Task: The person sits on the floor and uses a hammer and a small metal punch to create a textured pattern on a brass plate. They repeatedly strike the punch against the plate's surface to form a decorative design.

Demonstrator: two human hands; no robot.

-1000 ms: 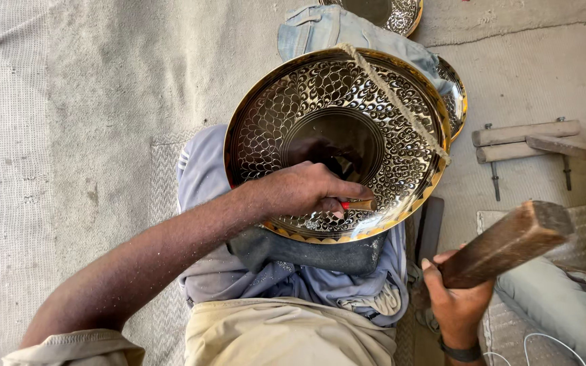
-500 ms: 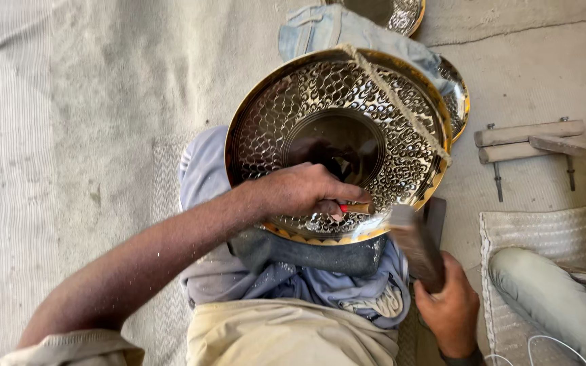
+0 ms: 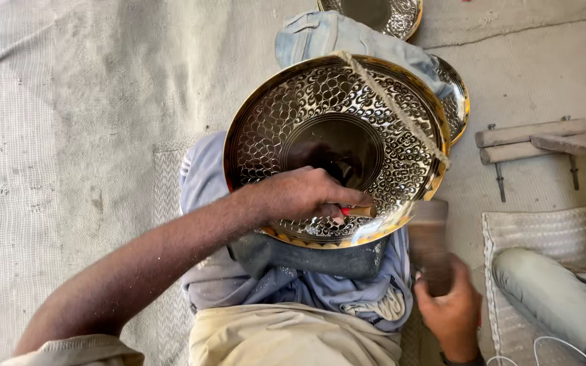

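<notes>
A large round brass tray (image 3: 266, 122) with a chased scale pattern rests tilted on a blue cloth-covered support (image 3: 205, 183), tied by a rope (image 3: 388, 102) across its right side. My left hand (image 3: 300, 196) lies on the tray's lower rim, shut on a small chisel (image 3: 357, 211) with its tip pointing right. My right hand (image 3: 450, 312), at the lower right, grips a wooden mallet (image 3: 430, 244), blurred by motion just right of the tray's rim.
Two more patterned brass trays lie behind, one at the top (image 3: 374, 13) and one at the right (image 3: 457, 98). Wooden pieces with metal pins (image 3: 530, 139) lie on the concrete at the right. A woven mat (image 3: 544, 227) and a grey padded roll (image 3: 551, 298) sit at the lower right.
The mallet has swung down from raised at the right towards the chisel and is now blurred beside the tray's rim. My left hand has stayed on the chisel.
</notes>
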